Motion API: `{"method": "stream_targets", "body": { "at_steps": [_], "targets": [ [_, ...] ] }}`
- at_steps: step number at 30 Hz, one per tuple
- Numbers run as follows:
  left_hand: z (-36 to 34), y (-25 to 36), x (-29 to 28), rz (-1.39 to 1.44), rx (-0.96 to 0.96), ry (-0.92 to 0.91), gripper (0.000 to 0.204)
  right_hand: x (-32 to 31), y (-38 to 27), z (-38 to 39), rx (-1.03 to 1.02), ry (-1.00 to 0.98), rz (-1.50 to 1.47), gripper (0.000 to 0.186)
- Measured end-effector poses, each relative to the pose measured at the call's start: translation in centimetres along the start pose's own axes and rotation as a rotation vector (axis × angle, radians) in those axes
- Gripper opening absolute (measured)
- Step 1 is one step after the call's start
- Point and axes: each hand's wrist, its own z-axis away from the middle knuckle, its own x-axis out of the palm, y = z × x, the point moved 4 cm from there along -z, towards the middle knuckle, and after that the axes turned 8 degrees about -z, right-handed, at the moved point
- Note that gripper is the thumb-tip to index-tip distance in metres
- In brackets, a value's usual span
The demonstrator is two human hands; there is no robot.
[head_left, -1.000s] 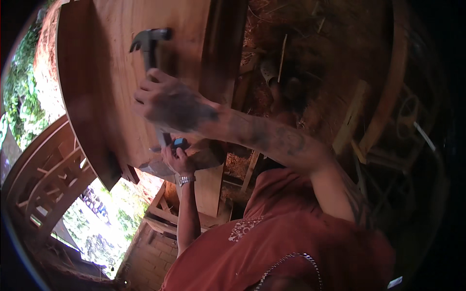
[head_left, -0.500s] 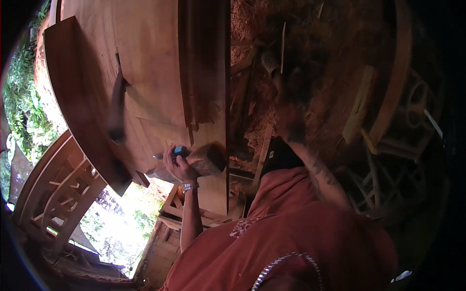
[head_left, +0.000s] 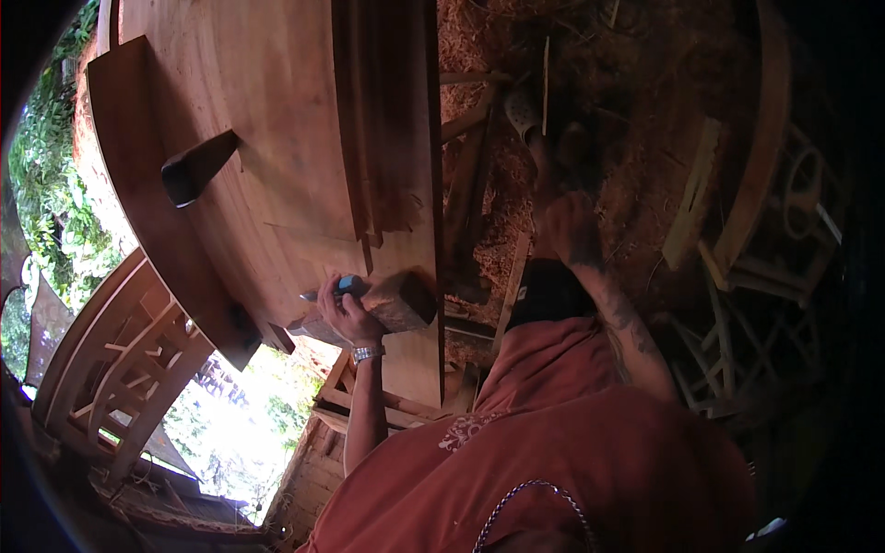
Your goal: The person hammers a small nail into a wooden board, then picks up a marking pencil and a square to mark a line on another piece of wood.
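Observation:
My left hand [head_left: 343, 311] is closed around a small blue-handled tool [head_left: 349, 285], whose narrow tip pokes out on the left; its exact kind is hard to make out. Under and beside that hand a thick wooden block [head_left: 403, 302] lies on the wide wooden panel [head_left: 277, 111]. My right hand [head_left: 572, 230] hangs low in the shade in front of my leg, off the panel, its fingers too dim to read. Farther up the panel, away from both hands, a dark wedge-shaped wooden piece [head_left: 198, 169] stands up from the surface.
A curved board [head_left: 129, 157] runs along the panel's left side, with a slatted wooden frame [head_left: 129, 359] below it. Wood shavings [head_left: 498, 203] and offcuts cover the ground to the right. A pale plank [head_left: 693, 194] and wooden lattice pieces [head_left: 747, 359] lie farther right.
The dark wooden piece, blurred and lower before, now shows sharply with its dark end higher and farther left. My right hand, smeared before, shows more clearly. My left hand keeps its grip.

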Motion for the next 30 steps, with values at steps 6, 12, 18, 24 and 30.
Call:
{"method": "stream_targets", "body": {
  "at_steps": [6, 12, 18, 24, 30],
  "targets": [
    [0.8, -0.3, -0.3, -0.067, 0.025, 0.028, 0.036, -1.1, -1.3, 2.1, 0.274, -0.066, -0.112, 0.027],
    [0.2, 0.9, -0.3, -0.04, 0.001, 0.002, 0.037, -1.1, 0.2, 0.3, 0.06, -0.006, -0.118, 0.029],
    [0.2, 0.6, 0.0, -0.063, 0.026, 0.003, 0.037, -2.2, -1.0, 1.7, 0.208, -0.055, -0.145, 0.026],
    [0.0, 0.9, -0.3, -0.027, 0.0, 0.012, 0.037, -3.0, -0.6, -0.9, 0.004, -0.173, -0.161, 0.03],
    [-0.1, 0.6, -0.2, -0.036, 0.013, 0.012, 0.036, -1.8, -0.8, 1.3, 0.048, -0.055, -0.115, 0.022]
  ]
}}
